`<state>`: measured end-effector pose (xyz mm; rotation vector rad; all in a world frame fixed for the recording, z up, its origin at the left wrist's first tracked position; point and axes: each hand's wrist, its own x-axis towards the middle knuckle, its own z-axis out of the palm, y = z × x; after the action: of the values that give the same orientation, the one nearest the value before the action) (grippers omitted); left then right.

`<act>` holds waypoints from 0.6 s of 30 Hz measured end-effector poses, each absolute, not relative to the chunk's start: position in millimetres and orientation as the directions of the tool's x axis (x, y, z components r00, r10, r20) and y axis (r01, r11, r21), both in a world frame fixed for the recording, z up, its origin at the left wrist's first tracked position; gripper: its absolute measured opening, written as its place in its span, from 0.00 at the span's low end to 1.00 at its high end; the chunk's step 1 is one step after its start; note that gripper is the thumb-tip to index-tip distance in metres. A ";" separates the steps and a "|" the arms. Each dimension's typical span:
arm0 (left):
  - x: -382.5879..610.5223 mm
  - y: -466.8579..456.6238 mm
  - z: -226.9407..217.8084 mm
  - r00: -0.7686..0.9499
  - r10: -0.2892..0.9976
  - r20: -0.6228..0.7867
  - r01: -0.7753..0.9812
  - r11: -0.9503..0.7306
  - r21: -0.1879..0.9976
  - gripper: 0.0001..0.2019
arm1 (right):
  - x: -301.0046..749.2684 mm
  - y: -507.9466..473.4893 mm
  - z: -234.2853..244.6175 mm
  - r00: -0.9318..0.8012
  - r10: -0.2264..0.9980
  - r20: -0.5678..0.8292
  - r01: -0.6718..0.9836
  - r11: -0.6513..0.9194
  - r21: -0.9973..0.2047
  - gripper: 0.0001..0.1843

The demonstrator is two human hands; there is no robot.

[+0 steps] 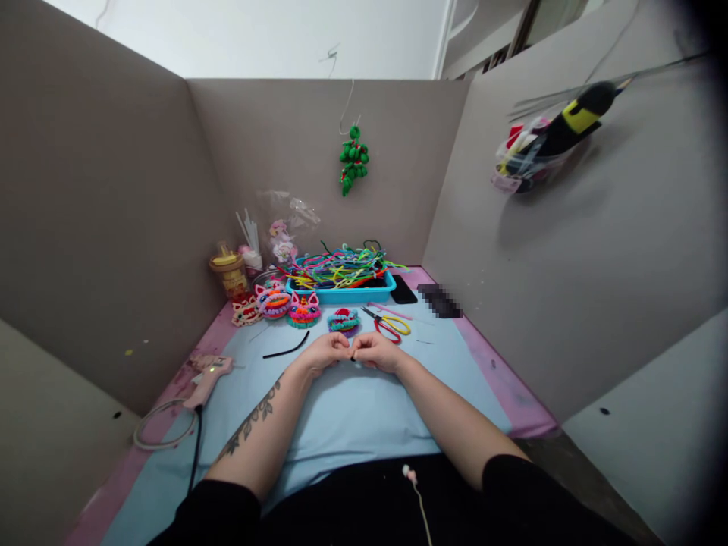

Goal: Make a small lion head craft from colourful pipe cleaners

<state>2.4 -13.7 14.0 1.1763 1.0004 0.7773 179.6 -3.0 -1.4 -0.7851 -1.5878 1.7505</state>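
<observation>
My left hand [327, 352] and my right hand [378, 352] meet over the middle of the blue cloth, fingertips pinched together. Between them shows a small black piece [353, 359], mostly hidden by the fingers; its kind is too small to make out. Just beyond the hands sits a teal, red and purple fuzzy pipe-cleaner figure [343, 321]. Scissors [389, 324] with one red and one yellow handle lie partly open behind my right hand. A bent black pipe cleaner [287, 349] rests on the cloth left of my left hand.
Behind stands a blue tray [341, 296] heaped with coloured pipe cleaners. Several pipe-cleaner animal figures [304, 309] sit at the left. A pink glue gun [209, 379] with its cord lies at the left edge. A black phone-like slab [403, 289] is beside the tray. Grey partitions [330, 205] enclose the table.
</observation>
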 end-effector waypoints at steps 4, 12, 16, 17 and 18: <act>1.0 -13.2 14.1 0.410 0.896 -0.173 -0.053 0.213 0.976 0.20 | 177.8 -2.6 -2.8 -0.607 0.794 0.012 -0.108 -0.068 -0.992 0.08; 1.3 -9.1 16.9 0.305 0.933 -0.193 -0.186 0.256 0.949 0.21 | 180.2 5.4 -3.0 -0.470 0.882 0.024 -0.186 -0.073 -0.980 0.12; -0.4 -6.7 18.1 0.190 0.971 -0.147 -0.182 0.182 0.966 0.19 | 180.4 10.7 -2.9 -0.322 0.947 0.004 -0.284 -0.093 -0.954 0.14; -0.1 -6.6 18.0 0.170 0.977 -0.126 -0.148 0.152 0.977 0.18 | 180.2 11.4 -2.9 -0.297 0.955 -0.001 -0.300 -0.094 -0.949 0.14; 0.6 -6.7 17.7 0.157 0.982 -0.102 -0.103 0.119 0.988 0.18 | 179.8 11.8 -2.9 -0.278 0.960 -0.004 -0.310 -0.093 -0.946 0.14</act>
<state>0.6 -6.7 17.7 1.1155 1.0673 1.0687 179.8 11.8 -2.9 -0.8520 -1.1281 1.5829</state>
